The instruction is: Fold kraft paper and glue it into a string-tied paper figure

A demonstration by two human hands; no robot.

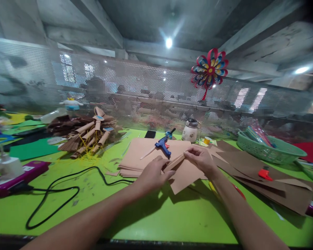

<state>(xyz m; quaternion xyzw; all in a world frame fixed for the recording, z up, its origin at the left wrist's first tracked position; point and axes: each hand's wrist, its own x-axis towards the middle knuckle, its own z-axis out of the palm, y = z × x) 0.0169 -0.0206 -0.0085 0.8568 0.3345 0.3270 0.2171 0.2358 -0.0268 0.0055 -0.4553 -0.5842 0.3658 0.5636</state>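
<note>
Green tabletop (177,222); L hand (152,173) & R hand (200,160) both finger-pinching folded brown paper (182,178); blue glue gun (162,145) just behind.

Two bare forearms (96,219), bare wrists (211,170), slender bare fingers (194,155)

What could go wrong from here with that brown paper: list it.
The glue gun lies close to the left hand; if hot, which I can't tell, it might burn the fingers. The brown paper is pinched between the left hand and the right hand, so uneven pressure could crease it crookedly. The black cord runs up to the left forearm and might snag.
</note>
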